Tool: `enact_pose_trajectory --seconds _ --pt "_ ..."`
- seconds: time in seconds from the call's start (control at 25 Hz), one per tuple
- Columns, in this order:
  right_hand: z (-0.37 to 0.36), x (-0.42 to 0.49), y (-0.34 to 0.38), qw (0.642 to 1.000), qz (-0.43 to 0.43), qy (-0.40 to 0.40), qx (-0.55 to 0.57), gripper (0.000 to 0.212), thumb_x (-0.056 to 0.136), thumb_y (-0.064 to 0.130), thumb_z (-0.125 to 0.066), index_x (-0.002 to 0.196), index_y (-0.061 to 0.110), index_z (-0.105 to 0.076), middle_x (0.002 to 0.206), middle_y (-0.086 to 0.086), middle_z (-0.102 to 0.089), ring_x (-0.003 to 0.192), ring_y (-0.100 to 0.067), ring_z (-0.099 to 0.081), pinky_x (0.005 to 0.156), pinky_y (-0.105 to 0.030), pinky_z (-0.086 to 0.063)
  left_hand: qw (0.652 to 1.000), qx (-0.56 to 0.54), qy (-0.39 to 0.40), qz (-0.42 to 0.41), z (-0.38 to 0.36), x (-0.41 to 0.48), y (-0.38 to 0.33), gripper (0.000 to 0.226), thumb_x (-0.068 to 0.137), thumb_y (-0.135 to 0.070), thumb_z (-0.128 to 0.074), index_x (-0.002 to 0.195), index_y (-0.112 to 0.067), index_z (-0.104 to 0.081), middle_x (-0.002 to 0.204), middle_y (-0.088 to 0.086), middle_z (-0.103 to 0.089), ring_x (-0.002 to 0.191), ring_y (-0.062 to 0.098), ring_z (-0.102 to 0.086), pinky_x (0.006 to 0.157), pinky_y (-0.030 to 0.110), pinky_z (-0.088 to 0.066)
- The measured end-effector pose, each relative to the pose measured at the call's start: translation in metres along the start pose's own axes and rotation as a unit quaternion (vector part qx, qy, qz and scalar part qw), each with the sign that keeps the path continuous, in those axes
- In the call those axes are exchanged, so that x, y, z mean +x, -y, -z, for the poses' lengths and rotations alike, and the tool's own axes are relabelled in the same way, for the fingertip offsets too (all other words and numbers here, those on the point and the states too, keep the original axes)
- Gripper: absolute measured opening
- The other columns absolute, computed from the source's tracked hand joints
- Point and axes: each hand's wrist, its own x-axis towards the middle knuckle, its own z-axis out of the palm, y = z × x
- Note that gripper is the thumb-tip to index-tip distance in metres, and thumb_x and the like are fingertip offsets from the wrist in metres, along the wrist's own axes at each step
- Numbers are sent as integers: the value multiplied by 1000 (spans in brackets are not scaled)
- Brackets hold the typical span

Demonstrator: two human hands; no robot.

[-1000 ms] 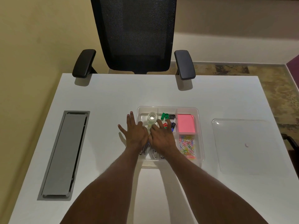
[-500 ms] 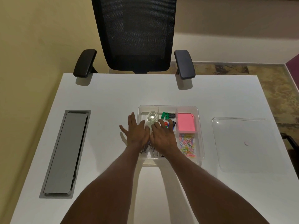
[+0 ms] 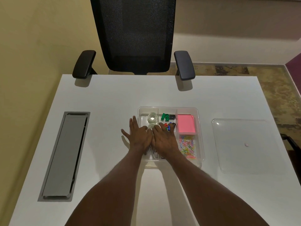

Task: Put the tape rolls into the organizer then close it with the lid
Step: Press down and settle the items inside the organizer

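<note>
Just right of the frame's centre we see the clear organizer (image 3: 199, 128) on the white table (image 3: 105, 103), with our left hand (image 3: 140, 138) and right hand (image 3: 164, 139) lying flat side by side over its left part, fingers spread and gripping nothing. Two clear tape rolls (image 3: 152, 118) sit in the organizer's upper-left compartment, one just above our fingertips and the nearer one partly hidden by them, while pink sticky notes (image 3: 186, 123) and coloured paper clips (image 3: 187, 146) fill the right-hand compartments. The transparent lid (image 3: 244, 144) lies flat on the table at the right of the frame, apart from the organizer.
</note>
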Motion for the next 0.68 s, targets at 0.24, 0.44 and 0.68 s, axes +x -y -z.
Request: enact_pose_trajectory --seconds 0.24,0.44,0.68 --pt "-9 -7 -11 999 20 8 25 46 104 29 -48 147 15 -50 156 -7 -48 150 -27 -37 123 -59 -17 1000 4 -27 9 7 13 -4 45 101 -53 -43 139 -36 -60 175 7 8 161 24 15 120 73 8" --pt "-12 -8 -12 999 27 -2 24 48 100 25 -55 147 14 -51 156 -9 -49 148 -29 -41 120 -61 -25 998 -7 24 54 9 31 -14 49 97 -55 -48 144 -40 -55 174 6 16 160 25 20 120 75 7" --pt "-12 -6 -11 999 27 8 38 48 105 26 -48 151 15 -45 161 -8 -41 153 -29 -32 124 -59 -14 999 6 18 49 5 31 -11 50 97 -69 -44 143 -51 -53 174 1 16 160 24 20 119 75 11"
